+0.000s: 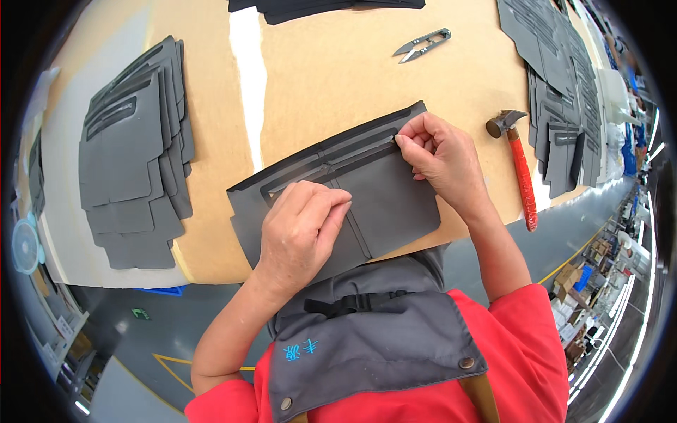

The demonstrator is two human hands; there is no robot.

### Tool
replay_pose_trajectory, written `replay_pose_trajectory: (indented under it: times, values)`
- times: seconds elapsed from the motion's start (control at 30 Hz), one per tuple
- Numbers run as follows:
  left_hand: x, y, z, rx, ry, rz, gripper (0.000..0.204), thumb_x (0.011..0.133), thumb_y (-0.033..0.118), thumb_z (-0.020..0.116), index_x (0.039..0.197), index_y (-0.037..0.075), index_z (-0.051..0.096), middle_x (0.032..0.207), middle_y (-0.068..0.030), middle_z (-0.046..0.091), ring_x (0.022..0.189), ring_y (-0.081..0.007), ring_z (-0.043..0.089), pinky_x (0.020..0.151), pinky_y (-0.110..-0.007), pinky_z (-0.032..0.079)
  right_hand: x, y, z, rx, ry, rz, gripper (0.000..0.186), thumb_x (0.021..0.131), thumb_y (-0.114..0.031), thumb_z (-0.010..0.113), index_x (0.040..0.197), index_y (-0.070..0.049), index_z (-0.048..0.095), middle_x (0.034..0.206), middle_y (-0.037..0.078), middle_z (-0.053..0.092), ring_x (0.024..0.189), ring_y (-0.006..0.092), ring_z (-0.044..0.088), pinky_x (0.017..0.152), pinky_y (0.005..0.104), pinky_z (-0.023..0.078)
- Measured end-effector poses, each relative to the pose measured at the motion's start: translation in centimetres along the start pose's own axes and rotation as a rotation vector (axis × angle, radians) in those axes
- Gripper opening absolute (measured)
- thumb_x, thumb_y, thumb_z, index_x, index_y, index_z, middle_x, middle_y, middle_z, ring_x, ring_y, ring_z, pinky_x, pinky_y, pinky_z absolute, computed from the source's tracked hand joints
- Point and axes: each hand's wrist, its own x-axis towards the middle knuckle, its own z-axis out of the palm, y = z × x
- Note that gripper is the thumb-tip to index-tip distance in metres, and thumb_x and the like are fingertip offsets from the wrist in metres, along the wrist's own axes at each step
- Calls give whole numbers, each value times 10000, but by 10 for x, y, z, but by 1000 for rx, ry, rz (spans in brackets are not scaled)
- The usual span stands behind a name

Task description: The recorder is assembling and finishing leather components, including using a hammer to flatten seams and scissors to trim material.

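A dark grey leather-like panel [395, 197] lies at the table's near edge, slightly tilted, with a seam down its middle and long narrow slots near its black far edge. My right hand [441, 158] is closed in a pinch at the right end of a slot, its fingertips on the panel. Above the panel's left part, my left hand [300, 225] is closed, thumb against the curled fingers. What it holds, if anything, cannot be made out. It covers part of the left slot, where a bit of tan shows through.
A red-handled hammer [520, 166] lies right of my right hand. Farther off are thread snips [423, 45]. Stacks of similar grey panels stand at the left [127, 169] and right [557, 92]. Black pieces [317, 7] lie at the far edge of the tan tabletop [331, 77].
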Motion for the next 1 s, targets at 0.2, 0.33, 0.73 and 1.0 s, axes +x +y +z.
replay_pose_trajectory:
  times: [0.2,0.33,0.73,1.0]
  values:
    - [-5,-9,8,-6,50,59,173,820,-25,798,960,47,727,878,-56,677,815,-239,655,697,-341,526,0,-1,3,-41,24,-3,130,930,-113,692,898,8,657,729,17,621,586,62,564,552,237,496]
    - [-7,-9,10,1,60,69,188,811,-31,801,962,50,726,875,-54,669,810,-239,652,692,-343,526,-1,1,5,-86,52,-20,128,922,-115,697,892,1,653,729,25,609,572,75,549,546,251,492]
    - [-7,-11,11,10,63,94,198,802,-45,802,961,48,730,878,-60,667,802,-243,648,692,-347,522,0,2,6,-65,55,-17,103,911,-97,703,904,-6,657,754,30,600,605,91,545,587,264,492]
    - [-6,-11,11,24,71,105,182,815,-36,797,962,48,732,881,-69,672,801,-256,646,703,-346,521,1,7,7,-137,90,-122,92,899,-89,708,902,-15,653,755,37,599,643,107,558,629,273,495]
